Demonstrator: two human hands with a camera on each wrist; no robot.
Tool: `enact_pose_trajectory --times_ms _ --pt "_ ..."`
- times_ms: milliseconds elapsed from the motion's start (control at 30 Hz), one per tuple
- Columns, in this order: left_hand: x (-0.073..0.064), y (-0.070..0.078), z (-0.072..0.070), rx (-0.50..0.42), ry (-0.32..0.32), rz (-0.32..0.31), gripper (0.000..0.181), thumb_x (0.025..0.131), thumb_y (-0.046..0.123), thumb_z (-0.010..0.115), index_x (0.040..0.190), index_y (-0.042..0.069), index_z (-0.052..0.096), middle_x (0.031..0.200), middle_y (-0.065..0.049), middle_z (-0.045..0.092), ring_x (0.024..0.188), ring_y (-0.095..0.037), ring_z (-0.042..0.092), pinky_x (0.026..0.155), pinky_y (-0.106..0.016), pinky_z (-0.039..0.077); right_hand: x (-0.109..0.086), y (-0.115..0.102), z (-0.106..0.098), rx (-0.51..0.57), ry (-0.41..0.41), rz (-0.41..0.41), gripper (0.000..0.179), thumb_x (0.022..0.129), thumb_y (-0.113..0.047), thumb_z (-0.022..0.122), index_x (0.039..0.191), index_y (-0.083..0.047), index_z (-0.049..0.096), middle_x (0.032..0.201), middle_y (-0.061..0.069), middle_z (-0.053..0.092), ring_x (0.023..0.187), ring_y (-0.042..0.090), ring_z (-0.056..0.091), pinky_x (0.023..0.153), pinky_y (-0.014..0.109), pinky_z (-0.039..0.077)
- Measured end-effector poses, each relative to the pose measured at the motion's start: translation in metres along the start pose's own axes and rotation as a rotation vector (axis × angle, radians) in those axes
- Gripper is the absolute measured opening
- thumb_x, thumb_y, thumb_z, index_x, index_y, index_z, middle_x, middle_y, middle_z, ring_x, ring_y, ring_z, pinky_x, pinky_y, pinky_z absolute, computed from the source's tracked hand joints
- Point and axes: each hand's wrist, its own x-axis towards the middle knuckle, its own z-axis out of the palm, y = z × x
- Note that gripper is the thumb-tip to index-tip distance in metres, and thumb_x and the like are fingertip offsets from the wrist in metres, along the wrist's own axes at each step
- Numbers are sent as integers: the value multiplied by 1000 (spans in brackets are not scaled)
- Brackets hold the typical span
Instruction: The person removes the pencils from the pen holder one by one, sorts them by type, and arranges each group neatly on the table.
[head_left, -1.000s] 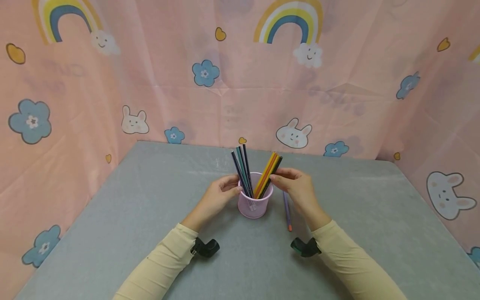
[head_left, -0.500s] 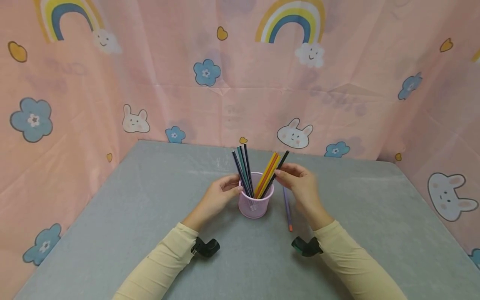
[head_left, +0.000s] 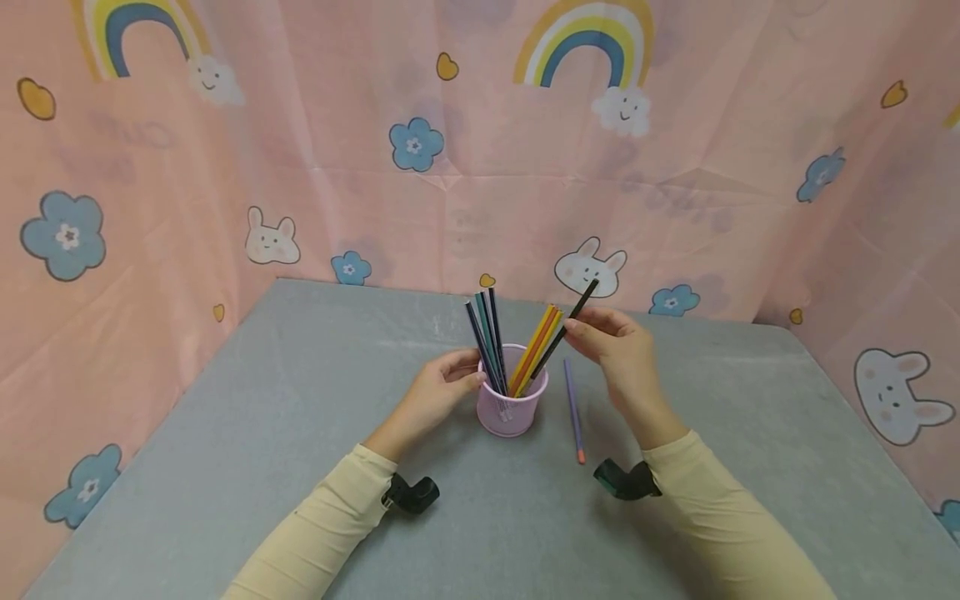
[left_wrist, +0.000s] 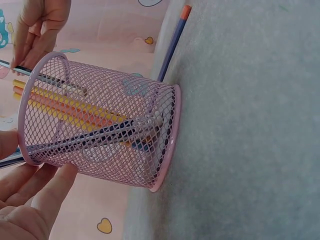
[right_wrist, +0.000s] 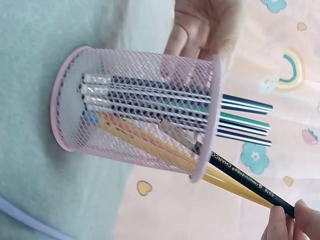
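Note:
A pink mesh pencil cup (head_left: 507, 415) stands upright on the table. My left hand (head_left: 427, 396) holds it at the left side, thumb at the rim and fingers against the mesh. Between the thumb and fingers of my right hand (head_left: 618, 354) is a black charcoal pencil (right_wrist: 245, 180), pinched near its upper end. It slants up to the right, its pale lower end still inside the cup. Yellow and orange pencils (head_left: 536, 350) lean to the right in the cup. Several dark and teal striped pencils (head_left: 483, 337) lean left.
On the grey table (head_left: 300, 417), a purple pencil (head_left: 573, 408) with an orange end lies just right of the cup. A pink patterned cloth (head_left: 480, 208) rises behind and at both sides. Black wrist cameras (head_left: 411, 495) sit on both sleeves.
My right hand has moved up and to the right, drawing the black charcoal pencil away from the yellow ones and partly out of the cup. The left hand and cup have stayed put.

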Motion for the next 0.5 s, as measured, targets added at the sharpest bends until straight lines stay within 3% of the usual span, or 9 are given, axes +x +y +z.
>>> enact_pose_trajectory --times_ms 200,500 --pt "0 0 0 2 -4 6 45 90 12 59 131 -4 47 133 -19 51 121 -30 51 99 -38 45 0 -11 -4 39 24 -18 24 78 -15 74 97 -5 65 86 -4 67 81 9 69 76 23 55" --pt "0 -1 -1 -21 -13 6 46 91 11 59 131 -4 46 134 -20 50 122 -30 51 100 -38 44 0 -23 -11 104 -6 -45 16 78 -10 74 92 -7 67 83 -3 68 79 9 69 76 26 55"
